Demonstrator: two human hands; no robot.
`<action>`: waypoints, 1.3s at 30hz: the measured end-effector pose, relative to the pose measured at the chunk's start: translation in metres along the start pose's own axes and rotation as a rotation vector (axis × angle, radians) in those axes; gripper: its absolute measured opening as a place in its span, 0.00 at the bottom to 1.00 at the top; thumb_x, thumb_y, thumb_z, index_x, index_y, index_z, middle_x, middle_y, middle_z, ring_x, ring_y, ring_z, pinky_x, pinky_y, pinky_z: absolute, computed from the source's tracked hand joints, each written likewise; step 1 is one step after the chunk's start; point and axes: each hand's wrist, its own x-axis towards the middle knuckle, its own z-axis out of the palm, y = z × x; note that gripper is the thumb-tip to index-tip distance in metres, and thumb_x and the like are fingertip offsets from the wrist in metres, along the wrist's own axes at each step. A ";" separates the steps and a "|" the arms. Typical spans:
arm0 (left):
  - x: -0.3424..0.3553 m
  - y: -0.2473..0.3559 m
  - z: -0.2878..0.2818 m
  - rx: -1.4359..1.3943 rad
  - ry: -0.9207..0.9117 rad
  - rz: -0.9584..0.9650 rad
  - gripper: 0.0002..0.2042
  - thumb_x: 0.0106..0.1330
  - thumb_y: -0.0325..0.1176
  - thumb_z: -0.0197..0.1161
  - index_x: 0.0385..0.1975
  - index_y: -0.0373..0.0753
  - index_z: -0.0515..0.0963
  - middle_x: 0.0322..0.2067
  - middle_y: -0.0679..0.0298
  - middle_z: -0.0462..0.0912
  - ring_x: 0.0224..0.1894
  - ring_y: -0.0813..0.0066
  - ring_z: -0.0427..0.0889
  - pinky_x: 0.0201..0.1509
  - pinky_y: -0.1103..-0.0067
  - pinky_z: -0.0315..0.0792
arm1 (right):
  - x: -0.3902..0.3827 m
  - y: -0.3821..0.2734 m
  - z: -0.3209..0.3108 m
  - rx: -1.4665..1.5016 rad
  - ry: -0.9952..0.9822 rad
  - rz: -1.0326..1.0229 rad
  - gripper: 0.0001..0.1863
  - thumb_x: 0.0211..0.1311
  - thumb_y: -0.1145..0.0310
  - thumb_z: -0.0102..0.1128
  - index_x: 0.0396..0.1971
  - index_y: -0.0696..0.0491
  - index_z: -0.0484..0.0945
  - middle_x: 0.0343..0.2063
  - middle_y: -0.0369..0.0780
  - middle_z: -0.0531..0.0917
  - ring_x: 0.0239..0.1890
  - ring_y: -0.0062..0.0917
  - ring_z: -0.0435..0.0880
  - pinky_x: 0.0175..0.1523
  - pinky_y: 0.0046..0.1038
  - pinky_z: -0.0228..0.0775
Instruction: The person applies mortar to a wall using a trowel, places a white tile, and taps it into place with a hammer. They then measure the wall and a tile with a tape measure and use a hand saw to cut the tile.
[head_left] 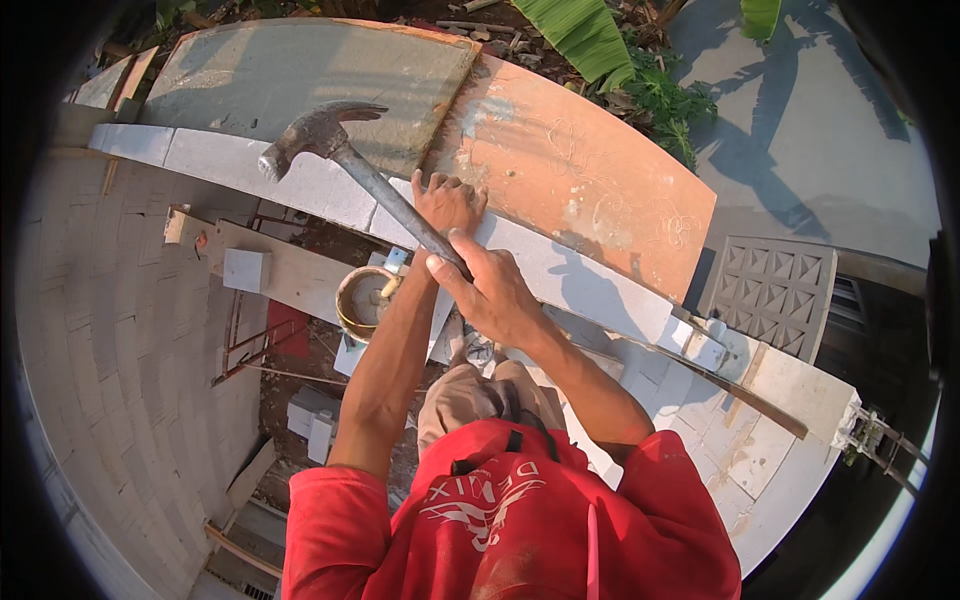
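My right hand (492, 292) is wrapped round the lower handle of a claw hammer (383, 192). The hammer slants up to the left, its metal head raised above the wall. My left hand (450, 204) lies on the top of a white block wall (570, 268), fingers apart and pointing at the far side, with nothing visible in it. The hammer handle passes close by that hand and crosses over the left wrist area in the picture. Beyond the wall, a grey-green panel (330, 75) and a peach-coloured panel (590, 180) lie side by side.
Below, left of my legs, a bucket (358, 300) stands by a plank (300, 277) bearing a white block (246, 270). A tall block wall (110, 350) rises at the left. A patterned grey vent block (775, 290) stands at right; banana leaves (585, 35) hang at the top.
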 end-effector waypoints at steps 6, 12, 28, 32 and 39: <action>-0.001 0.006 -0.001 0.046 0.027 0.028 0.20 0.72 0.49 0.53 0.39 0.42 0.88 0.45 0.63 0.88 0.57 0.62 0.78 0.73 0.54 0.50 | -0.300 0.008 -0.089 0.001 0.216 0.953 0.16 0.70 0.58 0.60 0.42 0.58 0.75 0.19 0.41 0.78 0.21 0.24 0.78 0.29 0.31 0.68; 0.002 0.006 0.002 0.152 -0.069 -0.019 0.23 0.73 0.54 0.52 0.46 0.42 0.86 0.50 0.60 0.86 0.61 0.62 0.76 0.75 0.55 0.48 | -0.476 0.089 -0.083 0.453 0.731 1.402 0.15 0.78 0.56 0.47 0.47 0.52 0.76 0.13 0.28 0.65 0.09 0.11 0.57 0.14 0.20 0.47; 0.005 -0.002 0.007 0.210 -0.095 0.020 0.23 0.74 0.54 0.52 0.47 0.42 0.86 0.51 0.59 0.86 0.61 0.61 0.76 0.74 0.58 0.49 | -0.401 0.181 -0.130 0.558 1.024 0.947 0.15 0.76 0.59 0.53 0.54 0.52 0.73 0.14 0.29 0.65 0.11 0.11 0.61 0.15 0.18 0.52; 0.005 -0.005 0.009 0.204 -0.058 0.034 0.23 0.73 0.54 0.53 0.46 0.42 0.87 0.51 0.59 0.86 0.61 0.61 0.76 0.74 0.58 0.50 | -0.421 0.177 -0.155 0.675 1.282 0.996 0.10 0.77 0.58 0.51 0.38 0.47 0.72 0.17 0.31 0.70 0.12 0.13 0.65 0.15 0.18 0.55; 0.005 -0.008 0.008 0.201 -0.086 0.045 0.24 0.72 0.56 0.54 0.43 0.42 0.88 0.50 0.62 0.86 0.60 0.63 0.77 0.74 0.58 0.49 | -0.385 0.179 -0.116 0.418 1.137 0.996 0.09 0.76 0.61 0.50 0.46 0.51 0.72 0.14 0.30 0.64 0.11 0.13 0.60 0.15 0.20 0.52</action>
